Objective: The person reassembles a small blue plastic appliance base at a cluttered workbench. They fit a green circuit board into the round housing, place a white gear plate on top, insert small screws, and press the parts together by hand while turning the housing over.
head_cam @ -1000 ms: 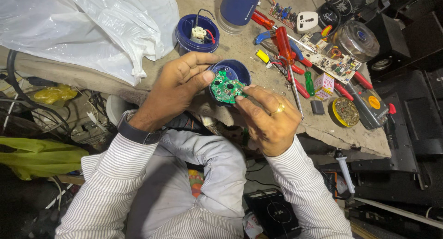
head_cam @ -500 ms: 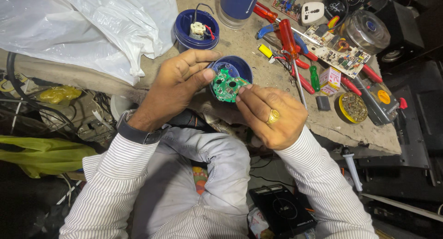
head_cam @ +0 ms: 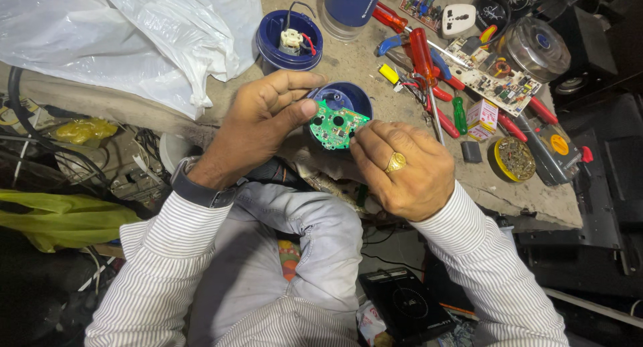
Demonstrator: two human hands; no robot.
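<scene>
Board has tilted up slightly since before. Left hand [head_cam: 258, 122] and right hand [head_cam: 402, 166] pinch green circuit board [head_cam: 333, 124] edgewise over blue housing [head_cam: 348, 96], near surface [head_cam: 375, 106] front edge, exposing components.

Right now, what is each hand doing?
Left hand: closed, pinching the round green circuit board.
Right hand: closed, fingertips gripping the same board's other edge.
</scene>
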